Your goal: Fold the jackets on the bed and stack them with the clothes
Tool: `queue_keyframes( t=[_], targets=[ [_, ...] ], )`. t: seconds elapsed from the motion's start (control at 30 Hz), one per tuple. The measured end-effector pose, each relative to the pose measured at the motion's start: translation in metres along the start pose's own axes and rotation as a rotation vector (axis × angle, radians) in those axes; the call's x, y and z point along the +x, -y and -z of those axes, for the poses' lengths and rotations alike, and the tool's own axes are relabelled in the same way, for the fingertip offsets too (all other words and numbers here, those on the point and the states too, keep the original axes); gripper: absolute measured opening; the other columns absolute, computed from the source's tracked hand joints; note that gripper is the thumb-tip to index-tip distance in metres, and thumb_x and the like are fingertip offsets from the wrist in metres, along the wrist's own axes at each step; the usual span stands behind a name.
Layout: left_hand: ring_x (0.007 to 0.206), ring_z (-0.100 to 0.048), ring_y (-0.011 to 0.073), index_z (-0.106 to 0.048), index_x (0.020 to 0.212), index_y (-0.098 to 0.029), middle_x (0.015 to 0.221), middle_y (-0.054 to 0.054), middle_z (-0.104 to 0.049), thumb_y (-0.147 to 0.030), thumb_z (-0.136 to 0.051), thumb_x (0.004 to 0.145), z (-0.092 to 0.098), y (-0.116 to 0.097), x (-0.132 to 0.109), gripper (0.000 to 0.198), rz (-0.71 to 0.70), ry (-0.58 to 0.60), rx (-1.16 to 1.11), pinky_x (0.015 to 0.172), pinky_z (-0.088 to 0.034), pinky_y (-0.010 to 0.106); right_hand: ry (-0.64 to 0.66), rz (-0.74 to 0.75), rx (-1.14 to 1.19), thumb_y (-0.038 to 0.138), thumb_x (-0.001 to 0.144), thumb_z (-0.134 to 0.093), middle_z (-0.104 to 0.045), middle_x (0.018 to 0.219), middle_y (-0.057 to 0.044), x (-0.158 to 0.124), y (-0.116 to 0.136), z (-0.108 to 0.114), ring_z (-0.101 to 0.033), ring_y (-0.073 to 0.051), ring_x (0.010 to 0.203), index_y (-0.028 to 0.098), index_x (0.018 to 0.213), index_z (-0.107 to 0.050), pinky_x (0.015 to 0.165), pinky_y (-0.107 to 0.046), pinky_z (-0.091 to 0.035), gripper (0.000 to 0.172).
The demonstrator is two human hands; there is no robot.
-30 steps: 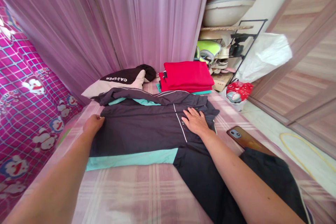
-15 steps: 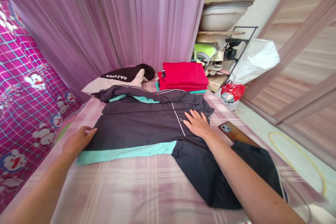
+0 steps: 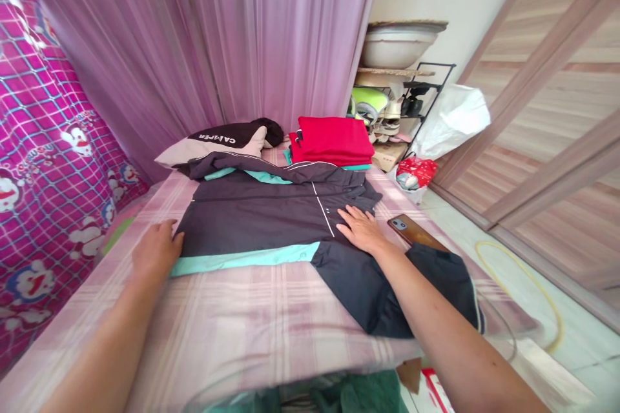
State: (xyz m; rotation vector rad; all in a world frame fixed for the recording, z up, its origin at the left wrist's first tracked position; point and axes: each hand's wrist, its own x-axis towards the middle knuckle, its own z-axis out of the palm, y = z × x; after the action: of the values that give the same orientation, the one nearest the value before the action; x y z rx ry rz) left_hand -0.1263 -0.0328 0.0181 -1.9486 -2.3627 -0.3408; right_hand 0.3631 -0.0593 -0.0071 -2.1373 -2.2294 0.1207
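Observation:
A dark navy jacket (image 3: 261,216) with teal trim lies spread on a pink plaid bed (image 3: 232,322). My left hand (image 3: 155,250) rests at the jacket's lower left corner, by the teal hem, fingers curled against the cloth edge. My right hand (image 3: 362,229) lies flat, fingers stretched out, on the jacket's right side near the white piping. One dark sleeve (image 3: 387,290) trails toward the bed's near right edge under my right forearm.
A phone (image 3: 416,233) lies on the bed right of my right hand. Folded red clothes (image 3: 332,140) and a black-and-beige garment (image 3: 217,142) sit at the back. A shoe rack (image 3: 397,110), white bag (image 3: 453,119), red bag (image 3: 415,172) and yellow hose (image 3: 533,284) stand on the right.
My left hand slid from the jacket's upper left shoulder down to the teal hem corner. The view pulled back and rose; my right hand stayed flat on the jacket.

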Motion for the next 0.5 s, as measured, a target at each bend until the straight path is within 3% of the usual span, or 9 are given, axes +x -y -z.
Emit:
queue_keyframes(
  t=[0.1,0.2,0.37,0.43,0.5],
  targets=[
    [0.122,-0.060,0.0339,-0.061,0.132,-0.016,0.132,0.018,-0.065,-0.044,-0.034,0.095,-0.007,-0.030,-0.014,0.054,-0.293,-0.108,-0.026,0.102,-0.047,0.051,-0.058,0.045,0.072,0.043,0.101,-0.034,-0.039,0.159,-0.011,-0.004,0.002,0.002,-0.035,-0.025,0.147,0.021,0.152,-0.043,0.119,-0.046,-0.030,0.057],
    [0.137,-0.049,0.0292,-0.061,0.135,-0.025,0.145,0.009,-0.059,-0.048,-0.039,0.095,-0.022,-0.064,-0.029,0.051,-0.557,-0.033,-0.071,0.116,-0.034,0.051,-0.062,0.111,0.098,0.044,0.102,-0.034,-0.038,0.160,-0.009,-0.009,0.010,0.000,-0.031,-0.024,0.149,0.025,0.152,-0.043,0.120,-0.047,-0.027,0.055],
    [0.148,-0.034,0.0286,-0.047,0.149,-0.030,0.159,0.006,-0.041,-0.056,-0.038,0.095,-0.042,-0.085,-0.042,0.061,-0.597,0.139,-0.033,0.120,-0.027,0.053,0.040,0.115,0.050,0.046,0.102,-0.036,-0.035,0.162,-0.009,-0.014,0.022,-0.001,-0.029,-0.025,0.150,0.028,0.151,-0.045,0.120,-0.054,-0.021,0.053],
    [0.149,-0.032,0.0284,-0.045,0.150,-0.030,0.160,0.006,-0.039,-0.058,-0.038,0.095,-0.043,-0.083,-0.043,0.062,-0.593,0.149,-0.041,0.120,-0.026,0.052,0.004,0.119,0.088,0.044,0.101,-0.040,-0.038,0.160,-0.009,-0.015,0.028,0.006,-0.032,-0.026,0.148,0.027,0.148,-0.048,0.119,-0.053,-0.025,0.051],
    [0.149,-0.032,0.0288,-0.045,0.150,-0.031,0.160,0.006,-0.039,-0.059,-0.038,0.094,-0.043,-0.081,-0.043,0.063,-0.593,0.142,-0.057,0.120,-0.026,0.053,-0.074,0.198,0.162,0.042,0.100,-0.045,-0.051,0.151,-0.008,-0.018,0.038,0.016,-0.044,-0.024,0.140,0.028,0.138,-0.060,0.116,-0.047,-0.032,0.044]
  ],
)
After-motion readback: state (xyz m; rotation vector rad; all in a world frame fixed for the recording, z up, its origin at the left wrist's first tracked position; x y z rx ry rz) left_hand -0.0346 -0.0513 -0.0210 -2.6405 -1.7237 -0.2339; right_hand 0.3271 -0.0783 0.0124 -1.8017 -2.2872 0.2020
